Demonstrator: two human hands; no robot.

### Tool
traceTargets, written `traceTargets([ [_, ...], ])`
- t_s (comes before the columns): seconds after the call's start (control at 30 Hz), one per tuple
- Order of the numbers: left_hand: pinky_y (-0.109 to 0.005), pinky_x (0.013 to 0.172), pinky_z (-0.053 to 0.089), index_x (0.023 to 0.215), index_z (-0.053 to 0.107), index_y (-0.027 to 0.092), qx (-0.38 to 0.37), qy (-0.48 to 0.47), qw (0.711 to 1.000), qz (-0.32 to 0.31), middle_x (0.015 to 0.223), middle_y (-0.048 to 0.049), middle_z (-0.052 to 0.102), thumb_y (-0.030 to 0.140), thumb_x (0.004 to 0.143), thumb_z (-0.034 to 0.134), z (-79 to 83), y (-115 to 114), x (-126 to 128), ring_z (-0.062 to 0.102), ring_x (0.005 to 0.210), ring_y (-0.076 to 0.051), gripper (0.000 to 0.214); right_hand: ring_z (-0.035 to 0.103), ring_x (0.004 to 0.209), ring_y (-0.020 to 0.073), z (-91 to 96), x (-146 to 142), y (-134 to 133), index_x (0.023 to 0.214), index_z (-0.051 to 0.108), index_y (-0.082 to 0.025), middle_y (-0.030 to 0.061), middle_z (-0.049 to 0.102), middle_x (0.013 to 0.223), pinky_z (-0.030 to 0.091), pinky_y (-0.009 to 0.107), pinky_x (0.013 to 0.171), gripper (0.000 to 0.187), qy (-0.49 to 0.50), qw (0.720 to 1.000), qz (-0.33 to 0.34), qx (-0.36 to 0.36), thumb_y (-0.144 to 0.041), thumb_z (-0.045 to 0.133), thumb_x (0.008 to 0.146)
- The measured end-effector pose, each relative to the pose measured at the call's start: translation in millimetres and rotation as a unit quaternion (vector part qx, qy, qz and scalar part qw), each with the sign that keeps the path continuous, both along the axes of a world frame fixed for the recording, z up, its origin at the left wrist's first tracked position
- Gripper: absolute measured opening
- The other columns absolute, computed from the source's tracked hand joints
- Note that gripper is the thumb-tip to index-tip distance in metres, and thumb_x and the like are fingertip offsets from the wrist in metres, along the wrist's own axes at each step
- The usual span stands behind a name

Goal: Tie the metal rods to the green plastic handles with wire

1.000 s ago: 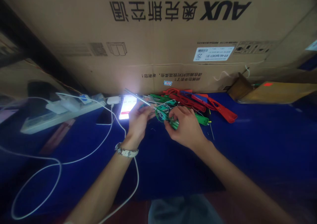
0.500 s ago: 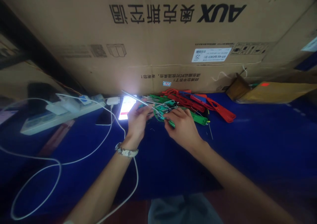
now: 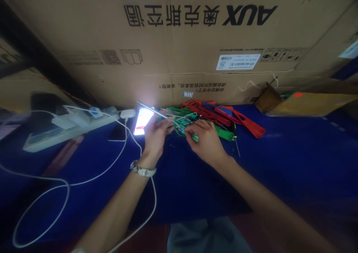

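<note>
My left hand (image 3: 156, 135) is closed around a long green plastic tool with a thin metal rod (image 3: 151, 109) that slants up and to the left. On the tool's near end (image 3: 195, 137), the thumb and fingers of my right hand (image 3: 206, 139) are pinched together. Fine pale wires or threads show between the two hands, though what the right fingertips grip there is too small to make out. Behind the hands lies a pile of similar pieces, with green plastic handles (image 3: 225, 133) and red plastic handles (image 3: 250, 124). A lit phone (image 3: 142, 121) stands just beyond my left hand.
A large cardboard box (image 3: 167, 59) walls off the back of the blue table surface (image 3: 282, 163). At left lies a white power strip (image 3: 47, 138) with plugs, and a white cable (image 3: 67, 193) loops under my left arm. A yellowish packet (image 3: 316, 103) sits at right.
My right hand's fingers have shifted slightly along the near end of the green tool, uncovering a bit of it. The left hand and the rod stay almost where they were.
</note>
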State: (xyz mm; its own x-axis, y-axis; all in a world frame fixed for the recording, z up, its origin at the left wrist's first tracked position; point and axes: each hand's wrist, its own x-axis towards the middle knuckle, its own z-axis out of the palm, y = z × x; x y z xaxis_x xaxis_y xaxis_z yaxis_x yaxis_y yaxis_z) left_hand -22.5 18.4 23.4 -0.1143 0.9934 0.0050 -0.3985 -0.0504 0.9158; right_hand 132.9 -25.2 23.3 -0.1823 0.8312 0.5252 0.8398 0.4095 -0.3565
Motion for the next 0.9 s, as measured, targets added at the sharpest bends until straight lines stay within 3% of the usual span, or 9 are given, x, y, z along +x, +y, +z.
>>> traceTargets([
  [0.3, -0.025, 0.069, 0.058, 0.096, 0.072, 0.019, 0.000, 0.010, 1.000, -0.003, 0.073, 0.0013, 0.073, 0.025, 0.060, 0.089, 1.3, 3.1, -3.1, 0.067, 0.066, -0.011, 0.040, 0.060, 0.087, 0.0216, 4.8, -2.6, 8.1, 0.082, 0.065, -0.018, 0.0040, 0.072, 0.086, 0.031, 0.035, 0.082, 0.015, -0.028, 0.999, 0.017, -0.017, -0.013, 0.057, 0.093],
  [0.6, -0.025, 0.068, 0.059, 0.104, 0.070, 0.019, -0.037, 0.016, 0.997, -0.069, 0.079, -0.0002, 0.076, 0.020, 0.065, 0.084, -0.6, -1.7, 0.3, 0.070, 0.069, -0.012, 0.041, 0.061, 0.086, 0.0213, 11.0, -8.2, 18.4, 0.077, 0.065, -0.018, 0.0037, 0.071, 0.083, 0.032, 0.036, 0.082, 0.016, -0.016, 0.999, 0.010, -0.044, -0.013, 0.058, 0.090],
  [0.73, -0.026, 0.071, 0.059, 0.105, 0.069, 0.019, -0.034, 0.013, 0.997, -0.069, 0.081, -0.0016, 0.077, 0.018, 0.066, 0.081, -3.8, -0.9, 0.7, 0.071, 0.072, -0.013, 0.041, 0.062, 0.084, 0.0211, 7.7, -11.2, 24.2, 0.074, 0.064, -0.018, 0.0029, 0.072, 0.081, 0.035, 0.038, 0.086, 0.016, 0.031, 0.999, 0.018, -0.029, -0.013, 0.060, 0.088],
  [0.83, -0.027, 0.072, 0.059, 0.104, 0.070, 0.019, -0.028, 0.006, 0.998, -0.051, 0.078, -0.0006, 0.076, 0.018, 0.066, 0.082, -5.0, 1.0, 0.1, 0.071, 0.070, -0.014, 0.040, 0.062, 0.075, 0.0183, 3.4, -6.8, 25.5, 0.087, 0.067, -0.019, 0.0013, 0.070, 0.077, 0.042, 0.036, 0.083, 0.004, 0.129, 0.990, 0.042, -0.026, -0.018, 0.063, 0.086],
  [0.9, -0.027, 0.071, 0.059, 0.102, 0.071, 0.019, -0.029, 0.005, 0.999, -0.037, 0.076, -0.0001, 0.075, 0.019, 0.065, 0.083, -4.5, 2.3, -0.9, 0.070, 0.068, -0.013, 0.039, 0.061, 0.071, 0.0168, 1.2, 0.8, 24.6, 0.097, 0.067, -0.019, 0.0019, 0.069, 0.079, 0.046, 0.033, 0.075, 0.011, 0.202, 0.977, 0.062, -0.033, -0.022, 0.062, 0.087],
])
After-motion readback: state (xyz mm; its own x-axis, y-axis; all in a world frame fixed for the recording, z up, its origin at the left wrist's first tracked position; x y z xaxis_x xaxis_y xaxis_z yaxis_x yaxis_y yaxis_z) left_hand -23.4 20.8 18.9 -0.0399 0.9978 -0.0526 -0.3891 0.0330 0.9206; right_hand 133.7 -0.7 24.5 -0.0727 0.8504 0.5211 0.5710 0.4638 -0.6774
